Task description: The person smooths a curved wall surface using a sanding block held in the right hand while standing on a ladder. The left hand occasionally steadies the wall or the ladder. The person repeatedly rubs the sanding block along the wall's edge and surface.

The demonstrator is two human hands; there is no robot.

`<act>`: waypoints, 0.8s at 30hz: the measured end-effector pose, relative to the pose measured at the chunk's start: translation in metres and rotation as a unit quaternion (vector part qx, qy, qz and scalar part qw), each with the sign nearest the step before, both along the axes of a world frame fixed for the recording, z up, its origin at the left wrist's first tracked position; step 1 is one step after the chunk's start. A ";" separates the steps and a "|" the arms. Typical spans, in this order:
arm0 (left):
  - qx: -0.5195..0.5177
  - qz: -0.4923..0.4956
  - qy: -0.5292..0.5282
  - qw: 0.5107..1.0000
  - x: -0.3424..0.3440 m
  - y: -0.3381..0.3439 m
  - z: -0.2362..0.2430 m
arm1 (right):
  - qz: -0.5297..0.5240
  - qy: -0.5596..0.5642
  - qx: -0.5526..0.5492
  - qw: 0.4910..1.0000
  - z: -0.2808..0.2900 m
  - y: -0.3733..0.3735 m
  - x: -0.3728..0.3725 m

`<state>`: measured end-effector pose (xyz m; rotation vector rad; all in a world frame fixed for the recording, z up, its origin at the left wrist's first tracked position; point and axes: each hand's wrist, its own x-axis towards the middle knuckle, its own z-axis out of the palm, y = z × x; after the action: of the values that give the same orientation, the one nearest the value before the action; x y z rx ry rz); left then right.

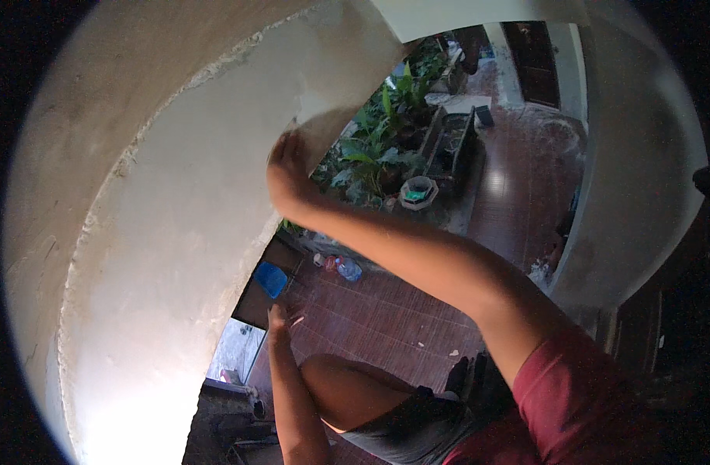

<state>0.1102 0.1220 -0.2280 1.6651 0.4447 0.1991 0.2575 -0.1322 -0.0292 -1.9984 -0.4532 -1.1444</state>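
My right arm reaches up across the view to a pale plastered surface (184, 201). My right hand (289, 174) is against the edge of this surface, fingers bent and pressed together. Whatever lies under those fingers is hidden. A darker patch marks the plaster just beyond the fingertips. Lower down, my left hand (278, 318) is raised, with its fingers mostly out of sight. Just past it in the view is a blue plastic piece (270, 280) in front of a dark brown panel (254, 307); I cannot tell whether the hand touches either.
A reddish-brown tiled floor (378, 314) lies below, with a clear plastic bottle (348, 269) on it. Leafy plants (366, 155), an octagonal pot (418, 193) and a long planter (450, 143) stand beyond my right forearm. A pale wall (626, 170) rises at the right.
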 end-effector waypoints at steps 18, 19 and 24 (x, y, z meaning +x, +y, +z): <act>-0.006 -0.087 -0.042 0.995 -0.005 0.028 -0.021 | 0.000 -0.001 0.072 0.997 -0.015 0.012 -0.034; 0.005 -0.077 -0.039 0.996 -0.005 0.027 -0.020 | 0.029 -0.045 0.161 0.986 -0.017 0.013 -0.036; 0.015 -0.041 -0.009 0.999 -0.001 0.018 -0.018 | 0.041 0.027 -0.024 0.998 -0.033 0.027 -0.044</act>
<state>0.1088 0.1403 -0.2464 1.7066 0.3599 0.1610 0.2137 -0.1055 -0.0618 -2.0277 -0.5339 -1.0346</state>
